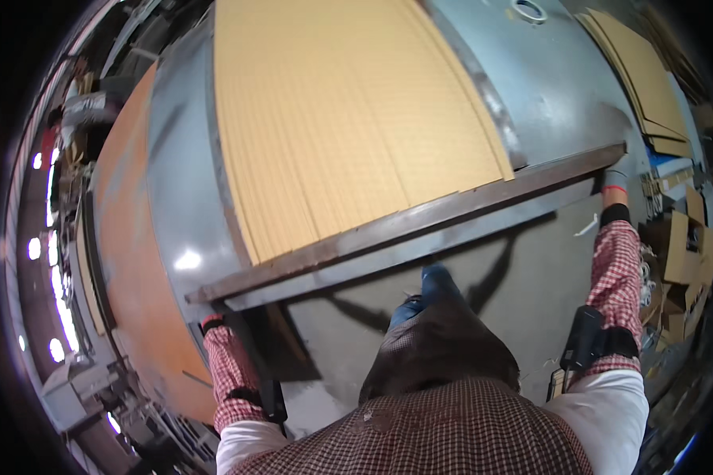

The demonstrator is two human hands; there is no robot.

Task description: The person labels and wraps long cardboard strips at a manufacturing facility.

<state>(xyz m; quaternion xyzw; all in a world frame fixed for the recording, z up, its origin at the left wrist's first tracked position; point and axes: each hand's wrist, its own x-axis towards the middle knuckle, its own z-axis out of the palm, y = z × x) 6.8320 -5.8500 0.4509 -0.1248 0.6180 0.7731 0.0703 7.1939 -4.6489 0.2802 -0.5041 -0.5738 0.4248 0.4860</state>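
At the worktop's (558,91) near edge: left hand (216,311) and right hand (615,179), finger closure indiscernible, at opposite ends of a brown bar (408,223) bordering tan sheets (333,134). Presumably alignment; next calls for even, two-handed control.

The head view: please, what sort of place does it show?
Probably a workshop or factory floor, perhaps one where cardboard is handled. The signs are the tan sheets, apparently corrugated cardboard, lying on a broad metal-topped table, and the open cardboard box at the right.
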